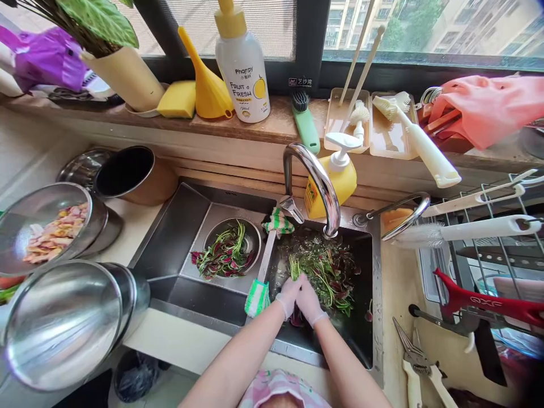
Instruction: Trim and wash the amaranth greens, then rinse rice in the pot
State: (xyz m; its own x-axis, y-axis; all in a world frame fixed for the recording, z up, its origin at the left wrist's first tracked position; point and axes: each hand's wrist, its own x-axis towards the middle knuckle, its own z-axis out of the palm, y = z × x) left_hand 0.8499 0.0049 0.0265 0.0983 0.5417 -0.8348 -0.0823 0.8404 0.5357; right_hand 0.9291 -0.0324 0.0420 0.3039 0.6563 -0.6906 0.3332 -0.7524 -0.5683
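Both of my hands, in thin see-through gloves, are together over the right-hand sink basin [365, 340]. My left hand [289, 297] is closed round a bunch of leafy greens [294, 266], its green stems sticking up. Pressed against it, my right hand [310, 299] is closed on the same bunch; dark red leaves show below the hands. More green and purple-red leafy greens [329, 272] float in the water just beyond. The chrome faucet [317, 170] arches over this basin. In the left basin, a heap of greens [225, 252] lies over the round drain.
Green-striped cloths [257, 297] wrap the divider's ends. Metal pots [63, 323] and a bowl of meat pieces [55, 232] stand left. A yellow soap bottle [340, 184] is behind the faucet. Kitchen shears [419, 357] and a wire rack [493, 238] are right.
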